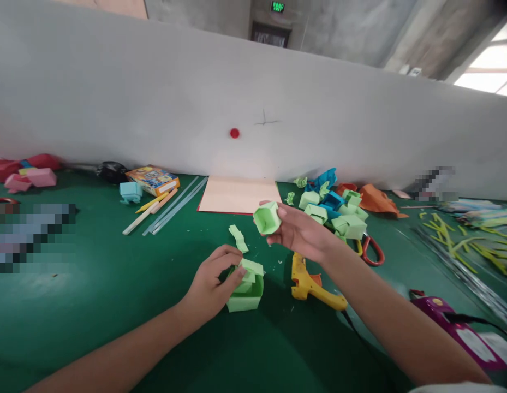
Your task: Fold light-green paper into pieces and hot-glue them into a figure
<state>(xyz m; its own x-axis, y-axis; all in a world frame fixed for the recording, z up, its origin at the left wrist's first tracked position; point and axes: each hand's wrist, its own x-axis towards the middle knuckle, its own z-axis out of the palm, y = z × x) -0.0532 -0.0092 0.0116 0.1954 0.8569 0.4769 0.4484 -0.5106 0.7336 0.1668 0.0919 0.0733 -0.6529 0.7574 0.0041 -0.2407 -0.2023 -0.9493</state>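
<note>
My right hand (300, 232) is raised above the table, with its fingers closed around a small light-green folded paper box (267, 219) whose open side faces me. Lower down, my left hand (212, 281) pinches a folded green paper piece (251, 267) between thumb and fingers. That piece sits at the mouth of a larger green paper box (245, 302), which stands on the table. Just beyond the left fingertips lies a loose folded green paper strip (238, 239). A yellow hot glue gun (314, 286) rests below my right forearm, its dark cord running towards me.
Green and blue folded paper pieces (333, 204) are heaped at the right, near red-handled scissors (373, 251). A pale sheet (239, 194) lies against the white partition (155, 98). Pens (150, 210), clear glue sticks (175, 207) and a colourful box (153, 180) are left. A purple device (458, 327) sits right.
</note>
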